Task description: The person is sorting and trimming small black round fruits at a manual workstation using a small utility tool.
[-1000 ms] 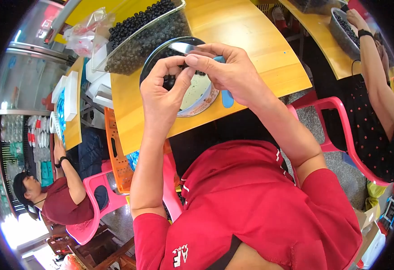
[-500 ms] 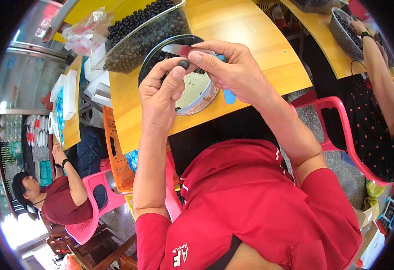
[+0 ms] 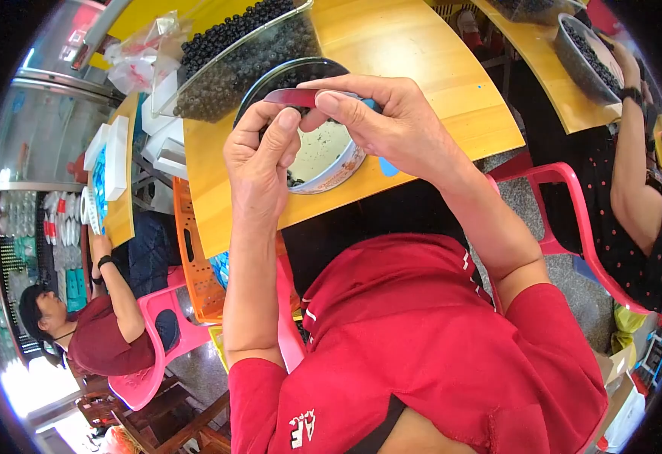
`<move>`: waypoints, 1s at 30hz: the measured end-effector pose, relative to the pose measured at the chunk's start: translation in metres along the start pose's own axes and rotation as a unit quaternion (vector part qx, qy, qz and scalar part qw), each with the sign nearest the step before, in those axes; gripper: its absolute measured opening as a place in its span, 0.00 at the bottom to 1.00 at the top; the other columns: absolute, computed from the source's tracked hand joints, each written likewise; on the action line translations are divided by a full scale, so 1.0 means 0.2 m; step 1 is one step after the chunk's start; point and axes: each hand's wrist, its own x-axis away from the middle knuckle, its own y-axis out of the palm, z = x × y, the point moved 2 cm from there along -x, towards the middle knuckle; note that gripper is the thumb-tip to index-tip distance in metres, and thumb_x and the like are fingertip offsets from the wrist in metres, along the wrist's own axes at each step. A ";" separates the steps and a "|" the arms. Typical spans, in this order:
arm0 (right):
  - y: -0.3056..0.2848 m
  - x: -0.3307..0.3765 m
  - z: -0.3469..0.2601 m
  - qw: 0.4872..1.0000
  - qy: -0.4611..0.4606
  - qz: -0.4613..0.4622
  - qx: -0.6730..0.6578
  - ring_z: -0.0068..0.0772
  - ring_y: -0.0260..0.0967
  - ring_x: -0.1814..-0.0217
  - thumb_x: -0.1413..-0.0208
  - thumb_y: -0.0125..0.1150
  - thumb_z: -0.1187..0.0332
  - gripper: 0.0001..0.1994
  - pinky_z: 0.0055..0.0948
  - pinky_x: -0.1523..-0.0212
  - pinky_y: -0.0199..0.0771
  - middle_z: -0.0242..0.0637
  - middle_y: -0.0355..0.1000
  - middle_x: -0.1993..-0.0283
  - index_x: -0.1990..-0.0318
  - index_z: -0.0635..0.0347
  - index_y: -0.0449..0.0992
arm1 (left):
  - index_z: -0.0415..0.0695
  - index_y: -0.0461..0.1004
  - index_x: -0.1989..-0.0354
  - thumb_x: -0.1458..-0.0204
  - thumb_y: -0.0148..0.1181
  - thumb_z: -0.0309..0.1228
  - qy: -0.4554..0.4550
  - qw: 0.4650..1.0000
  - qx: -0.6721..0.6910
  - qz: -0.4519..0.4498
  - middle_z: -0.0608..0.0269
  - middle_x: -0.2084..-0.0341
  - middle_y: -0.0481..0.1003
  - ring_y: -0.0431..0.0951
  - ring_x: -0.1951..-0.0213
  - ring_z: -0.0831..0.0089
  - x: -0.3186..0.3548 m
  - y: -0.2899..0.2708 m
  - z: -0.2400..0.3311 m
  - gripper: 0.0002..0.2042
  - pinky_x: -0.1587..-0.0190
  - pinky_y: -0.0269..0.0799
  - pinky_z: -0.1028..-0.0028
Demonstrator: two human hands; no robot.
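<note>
My right hand point(image 3: 387, 121) grips a small knife point(image 3: 291, 97) with a blue handle. Its blade points left, over the fingers of my left hand point(image 3: 259, 155). The left thumb and forefinger are pinched together beside the blade; whatever sits between them is hidden. Both hands are above a round bowl point(image 3: 331, 179) with a pale inside and a patterned outer wall. Dark specks dot its bottom, and a few dark round fruits lie at its edge. Just beyond, a clear tub point(image 3: 300, 10) is heaped with dark round fruits point(image 3: 232, 45).
The wooden table point(image 3: 421, 68) ends close in front of me. A crumpled plastic bag point(image 3: 136, 64) and white boxes point(image 3: 166, 144) lie left of the tub. An orange crate point(image 3: 195, 257) is at lower left. People work at both sides; the right one has a grey basin point(image 3: 584, 72).
The dark fruit seen between my left fingertips is now out of sight. My left hand has shifted slightly left, and the knife blade has turned and come down closer to its fingers.
</note>
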 end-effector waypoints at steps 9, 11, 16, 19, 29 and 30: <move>0.00 0.01 -0.02 0.998 0.047 0.004 -0.047 0.08 0.53 0.82 0.36 0.51 0.65 0.14 0.13 0.82 0.53 0.31 0.77 0.68 0.49 0.64 0.75 | 0.38 0.75 0.58 0.46 0.62 0.28 0.013 1.000 -0.022 0.014 0.76 0.80 0.67 0.58 0.80 0.88 0.01 0.01 0.00 0.10 0.78 0.50 0.85; 0.00 0.01 -0.02 0.998 0.045 0.006 -0.051 0.08 0.53 0.82 0.36 0.51 0.65 0.15 0.13 0.82 0.54 0.31 0.77 0.68 0.49 0.64 0.75 | 0.38 0.75 0.59 0.46 0.62 0.28 0.015 0.999 -0.025 0.026 0.76 0.80 0.67 0.58 0.80 0.88 0.01 0.01 -0.02 0.09 0.78 0.50 0.85; 0.02 0.02 0.00 0.999 0.032 0.024 -0.003 0.09 0.53 0.82 0.36 0.50 0.65 0.15 0.13 0.82 0.55 0.31 0.77 0.69 0.47 0.64 0.74 | 0.39 0.75 0.60 0.46 0.62 0.27 0.026 0.999 -0.021 0.032 0.76 0.79 0.68 0.58 0.80 0.88 0.02 0.04 -0.03 0.08 0.78 0.50 0.85; 0.02 0.02 -0.02 0.999 0.035 0.012 -0.030 0.09 0.54 0.82 0.36 0.50 0.65 0.15 0.13 0.82 0.55 0.31 0.76 0.70 0.49 0.65 0.74 | 0.39 0.75 0.60 0.46 0.61 0.27 0.038 0.999 -0.003 0.037 0.75 0.77 0.69 0.59 0.79 0.89 0.02 0.03 -0.05 0.08 0.78 0.50 0.85; 0.02 0.01 0.00 0.999 0.025 0.028 -0.026 0.09 0.54 0.82 0.36 0.50 0.65 0.13 0.13 0.83 0.53 0.32 0.75 0.72 0.52 0.65 0.75 | 0.38 0.74 0.58 0.44 0.57 0.28 0.027 0.999 0.037 -0.003 0.72 0.74 0.70 0.60 0.78 0.86 -0.01 0.03 -0.05 0.08 0.77 0.52 0.85; 0.02 0.01 0.00 0.998 0.024 0.035 -0.040 0.09 0.53 0.83 0.36 0.50 0.65 0.13 0.13 0.83 0.53 0.32 0.75 0.72 0.52 0.65 0.75 | 0.38 0.73 0.58 0.41 0.54 0.30 0.016 0.998 0.055 -0.019 0.70 0.73 0.70 0.61 0.78 0.84 -0.01 0.03 -0.05 0.09 0.77 0.52 0.85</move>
